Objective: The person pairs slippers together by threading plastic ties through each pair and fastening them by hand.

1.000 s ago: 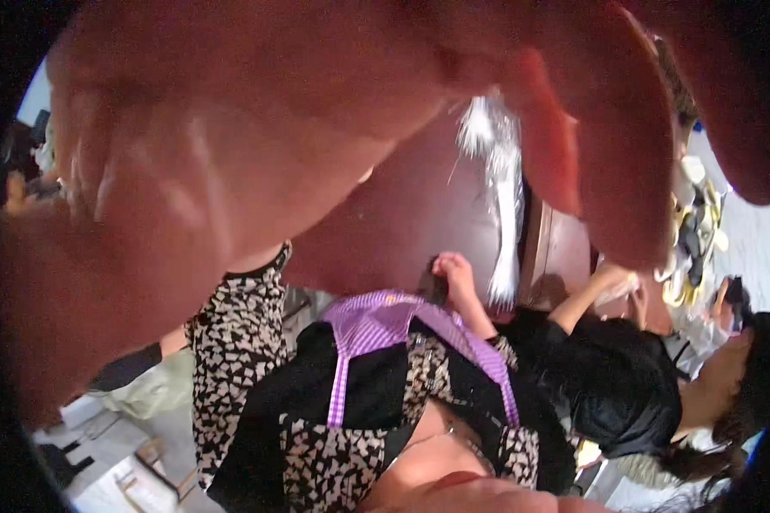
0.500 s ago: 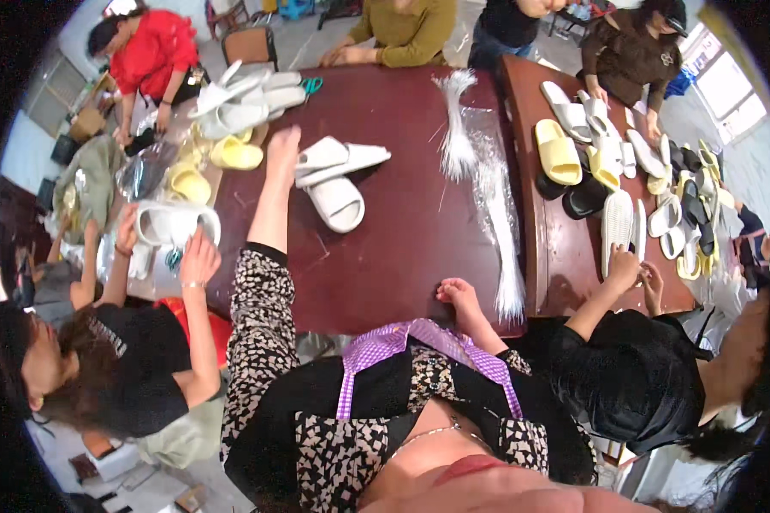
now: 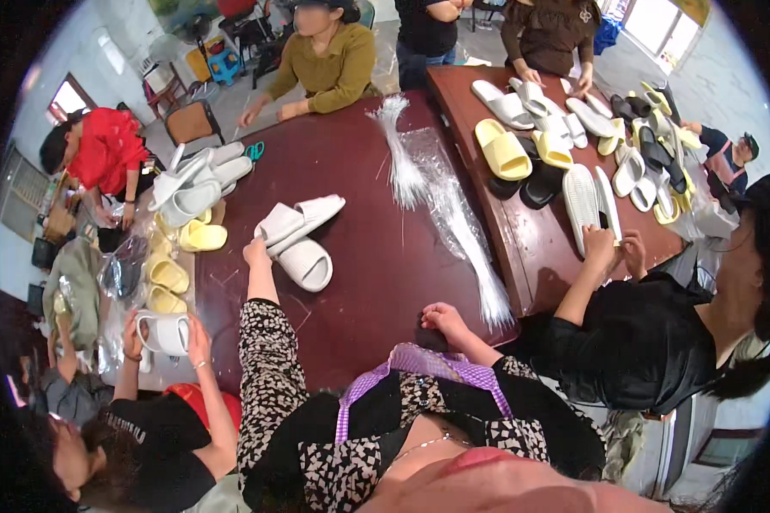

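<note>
At the left-middle of the dark red table, my left hand (image 3: 255, 251) reaches the near-left end of a light grey-white slide slipper (image 3: 277, 224), its fingers closed at the edge and partly hidden. A second slipper (image 3: 321, 214) lies on its side against that one, pointing to the right. Closer to me a third slipper (image 3: 306, 265) stands sole down, touching the others. My right hand (image 3: 441, 318) hovers over the table's near edge, fingers loosely curled in, with nothing visible in them. A dark shadow falls beside it.
A bundle of white ties (image 3: 399, 162) and a clear plastic bag (image 3: 441, 201) lie right of centre. Grey slippers (image 3: 197, 192) and yellow slippers (image 3: 169, 275) pile up at left. Co-workers handle slippers on both sides; the right table (image 3: 522, 256) holds many more.
My left hand has come from beside the slippers onto the end of one. The whole view has shifted and turned. At left, a co-worker's white slipper is held at a different angle.
</note>
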Tool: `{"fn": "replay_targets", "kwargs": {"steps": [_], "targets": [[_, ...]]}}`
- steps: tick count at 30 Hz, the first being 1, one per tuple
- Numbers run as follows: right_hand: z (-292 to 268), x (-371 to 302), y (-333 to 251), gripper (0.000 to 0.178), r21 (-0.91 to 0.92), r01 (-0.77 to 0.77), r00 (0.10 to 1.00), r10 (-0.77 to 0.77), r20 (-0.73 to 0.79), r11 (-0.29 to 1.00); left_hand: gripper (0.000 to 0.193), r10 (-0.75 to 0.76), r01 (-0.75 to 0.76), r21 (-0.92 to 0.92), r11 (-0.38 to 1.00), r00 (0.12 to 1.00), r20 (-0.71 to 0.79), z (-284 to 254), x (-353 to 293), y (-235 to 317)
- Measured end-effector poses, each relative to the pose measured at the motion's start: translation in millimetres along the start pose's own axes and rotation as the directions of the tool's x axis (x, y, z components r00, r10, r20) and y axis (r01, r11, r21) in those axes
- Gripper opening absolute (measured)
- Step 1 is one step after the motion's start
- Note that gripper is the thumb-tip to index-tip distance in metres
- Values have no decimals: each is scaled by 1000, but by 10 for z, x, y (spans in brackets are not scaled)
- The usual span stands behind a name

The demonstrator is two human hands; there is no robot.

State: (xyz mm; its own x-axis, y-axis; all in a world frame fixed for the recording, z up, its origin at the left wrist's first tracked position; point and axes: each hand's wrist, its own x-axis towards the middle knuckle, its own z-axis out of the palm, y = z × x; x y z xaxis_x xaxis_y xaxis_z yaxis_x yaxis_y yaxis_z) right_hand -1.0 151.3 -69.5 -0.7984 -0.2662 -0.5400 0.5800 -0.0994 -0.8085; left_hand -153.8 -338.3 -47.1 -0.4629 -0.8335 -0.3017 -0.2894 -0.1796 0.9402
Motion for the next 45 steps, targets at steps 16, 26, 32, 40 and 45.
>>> {"fn": "replay_targets", "kwargs": {"steps": [16, 26, 32, 40, 45], "targets": [[644, -44, -1449, 18, 357, 49, 999, -38, -38, 933, 25, -170, 308, -547, 778, 942, 289, -452, -2085, 38], [499, -19, -957, 19, 360, -14, 981, 83, -176, 933, 23, -131, 268, -250, 930, 881, 455, -842, -2701, -244], [373, -26, -736, 19, 351, 99, 935, 34, -354, 931, 21, -103, 144, -58, 988, 885, 453, -810, -2813, -280], [146, -33, -673, 17, 288, 116, 893, 27, -448, 951, 15, -168, 198, -15, 980, 867, 470, -766, -2847, -481], [99, -26, -606, 18, 306, 147, 885, 14, -466, 941, 12, -265, 249, 100, 963, 826, 498, -741, -2890, -440]]}}
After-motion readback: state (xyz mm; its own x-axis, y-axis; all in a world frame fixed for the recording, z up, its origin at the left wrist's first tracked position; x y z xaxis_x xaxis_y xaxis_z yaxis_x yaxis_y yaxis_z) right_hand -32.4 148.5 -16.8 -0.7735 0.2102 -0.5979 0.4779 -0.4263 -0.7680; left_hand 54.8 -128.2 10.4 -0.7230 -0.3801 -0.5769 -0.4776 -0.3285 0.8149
